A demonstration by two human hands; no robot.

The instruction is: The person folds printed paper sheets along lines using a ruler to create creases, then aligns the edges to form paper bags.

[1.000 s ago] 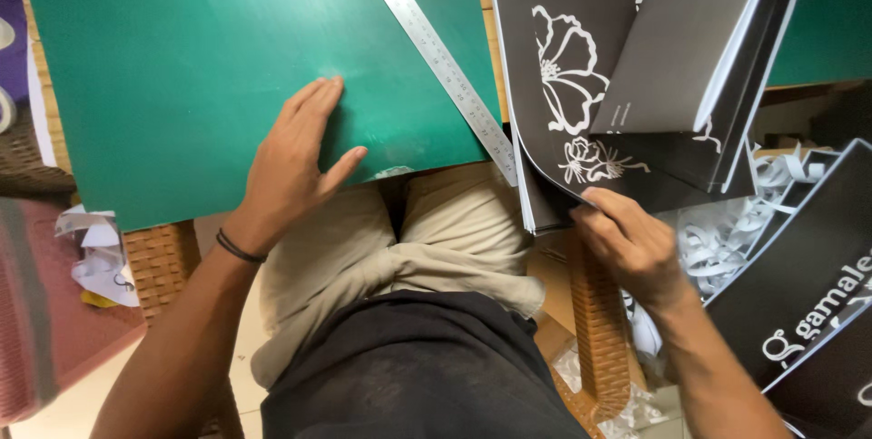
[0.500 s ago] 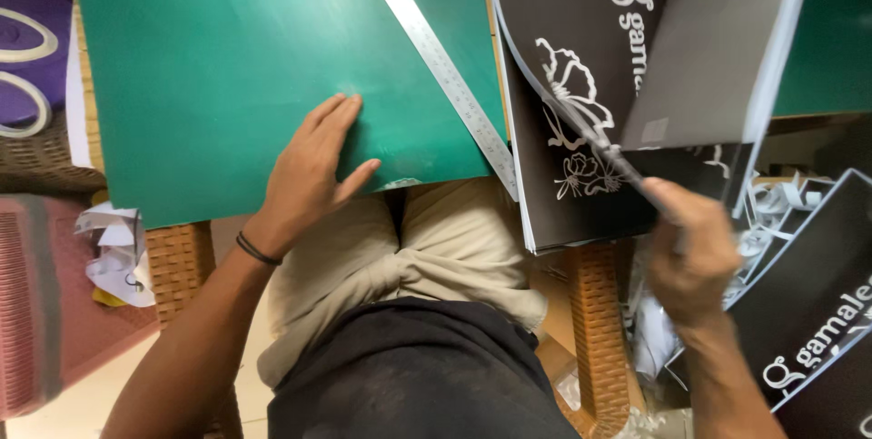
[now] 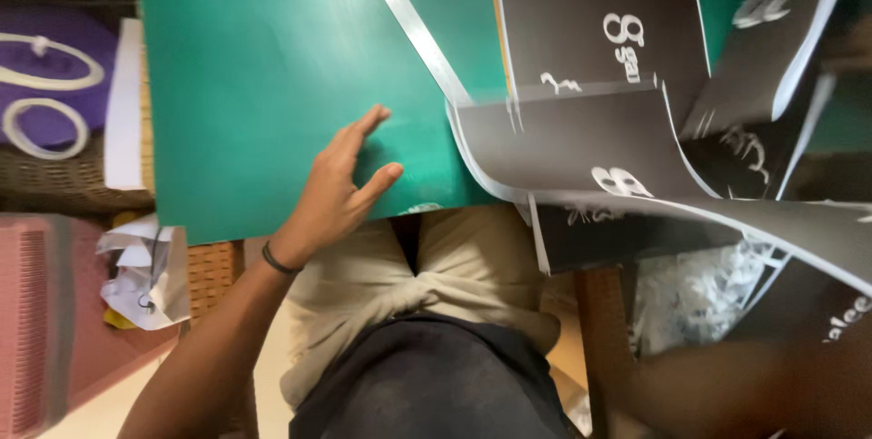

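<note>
Green cutting mat [image 3: 272, 67] fills most of the worktop, front edge overhanging the lap. Black printed sheets [image 3: 590, 144] are stacked on its right half. One big sheet is lifted and curling, its white underside showing along the lower edge as it sweeps down to the right. More of the same black stock sits lower right, partly on cut scraps.

Steel ruler [image 3: 413, 26] lies diagonally on the mat, upper end off the top of frame, lower end running under the curled sheet.

Left hand [image 3: 341, 189] is flat on the mat near the front edge, fingers spread, palm down, nothing gripped, just pressing the mat.

Right hand: only a dark blurred forearm at lower right. Probably it's what is lifting the sheet, but I can't tell the grip from this view.

Left side: purple item with white loops on a wicker surface, crumpled white paper [image 3: 145, 266] below it, pink crate beside that.

Doing it well, as I read it: keep the left palm firm so the mat doesn't slide, lift the sheet in a wide curve to avoid a crease, and keep it from dragging the ruler out of line.
</note>
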